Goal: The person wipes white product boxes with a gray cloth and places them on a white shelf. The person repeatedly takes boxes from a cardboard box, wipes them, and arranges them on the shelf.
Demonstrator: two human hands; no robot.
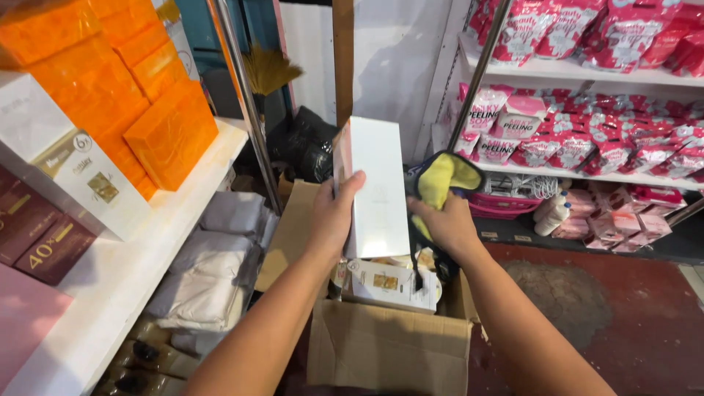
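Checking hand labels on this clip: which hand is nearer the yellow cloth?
Right. The right hand grips the yellow cloth beside the white box; the left hand holds the box's other side, away from the cloth.

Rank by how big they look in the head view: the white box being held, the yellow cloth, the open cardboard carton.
1. Cardboard carton, largest.
2. White box in the left hand.
3. Yellow cloth in the right hand, smallest, though bunched and partly hidden.

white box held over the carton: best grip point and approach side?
Grip the white box across its narrow width at the lower half, coming from its left edge, as the left hand does. It stands upright, tall and flat, so thumb and fingers can wrap the thin edges. The right hand, holding a yellow cloth, already covers the right edge.
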